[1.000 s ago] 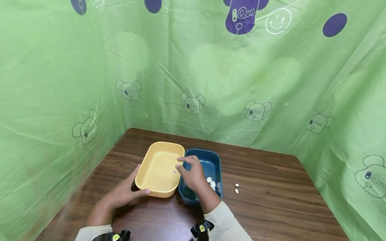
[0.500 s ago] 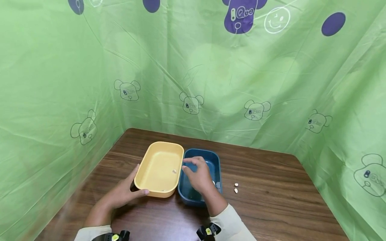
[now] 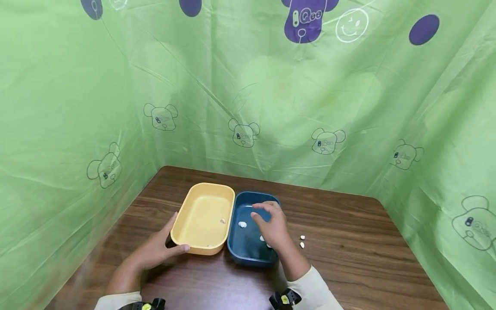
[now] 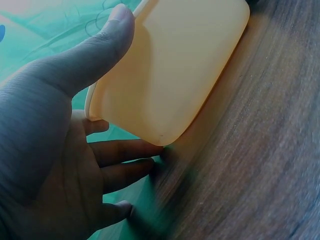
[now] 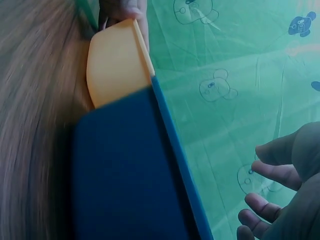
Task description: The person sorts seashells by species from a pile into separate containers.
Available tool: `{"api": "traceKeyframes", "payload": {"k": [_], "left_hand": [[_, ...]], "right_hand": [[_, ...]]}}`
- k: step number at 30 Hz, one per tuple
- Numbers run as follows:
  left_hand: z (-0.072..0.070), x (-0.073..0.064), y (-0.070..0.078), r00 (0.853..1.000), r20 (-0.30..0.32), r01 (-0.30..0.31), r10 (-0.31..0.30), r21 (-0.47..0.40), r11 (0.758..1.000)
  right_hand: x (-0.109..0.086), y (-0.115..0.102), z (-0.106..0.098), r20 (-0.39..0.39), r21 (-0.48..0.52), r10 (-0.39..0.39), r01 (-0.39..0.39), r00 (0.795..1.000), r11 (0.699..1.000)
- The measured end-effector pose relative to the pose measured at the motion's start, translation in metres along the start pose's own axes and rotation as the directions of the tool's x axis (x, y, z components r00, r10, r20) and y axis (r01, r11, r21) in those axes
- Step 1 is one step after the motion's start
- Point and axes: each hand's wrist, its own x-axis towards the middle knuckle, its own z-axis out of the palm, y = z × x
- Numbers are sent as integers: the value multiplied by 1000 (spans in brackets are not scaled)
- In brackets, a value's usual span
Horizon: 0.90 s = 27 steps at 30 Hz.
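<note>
My left hand (image 3: 156, 247) grips the near left corner of a yellow plastic tub (image 3: 203, 206), thumb (image 4: 117, 35) on its near side and fingers along its left side. A small whitish pebble-like piece (image 3: 222, 221) lies inside, and another sits by the near wall. Right beside it stands a dark blue tub (image 3: 248, 254) holding a few white pebble-like pieces (image 3: 242, 224), partly hidden by my right hand. That hand (image 3: 273, 224) hovers over the blue tub's right side, thumb and forefinger apart in the head view, nothing seen between them.
Two small whitish pieces (image 3: 302, 241) lie on the brown wooden table (image 3: 348, 245) to the right of the blue tub. A green printed curtain (image 3: 286, 99) surrounds the table at the back and sides.
My right hand has moved right, from above the yellow tub's right rim to over the blue tub's right side, uncovering a white piece there. My left hand keeps its place on the yellow tub.
</note>
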Motion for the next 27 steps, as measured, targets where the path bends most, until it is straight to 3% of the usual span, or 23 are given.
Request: {"api": "traceKeyframes", "payload": {"k": [13,27], "left_hand": [[3,-1,1,1000,3,22,-22,-2,1000],[1,1,-4,1000,-4,13,-13,32,999]], "right_hand": [[2,27,-46,-88,-91,-23,15,996,996],[-6,54,-85,-129,-61,33,-42,991,997]]}}
